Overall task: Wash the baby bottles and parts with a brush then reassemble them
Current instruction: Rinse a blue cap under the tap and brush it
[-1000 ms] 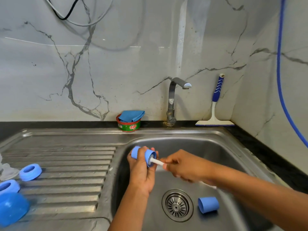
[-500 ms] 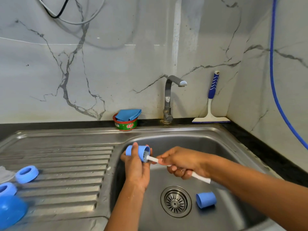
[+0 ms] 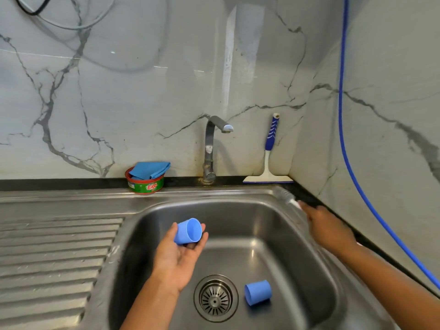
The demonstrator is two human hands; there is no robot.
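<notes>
A small blue bottle cap (image 3: 188, 231) rests on the fingers of my left hand (image 3: 180, 254), held over the steel sink basin (image 3: 240, 215) with its open mouth turned towards me. My right hand (image 3: 329, 228) is at the sink's right rim, closed around the handle of the bottle brush (image 3: 284, 195), whose grey bristles point towards the back right corner. That hand and the brush are blurred. A second blue cap (image 3: 258, 292) lies on its side on the basin floor, just right of the drain strainer (image 3: 216, 298).
The faucet (image 3: 212, 148) stands behind the basin. A red and green soap tub with a blue cloth (image 3: 146, 178) sits on the back ledge, a squeegee (image 3: 270, 160) leans in the corner. A ribbed drainboard (image 3: 54, 256) lies left. A blue hose (image 3: 345, 148) hangs along the right wall.
My right hand has pulled the brush out of the cap and swung it to the sink's right rim. My left hand has opened under the cap. The view has shifted right.
</notes>
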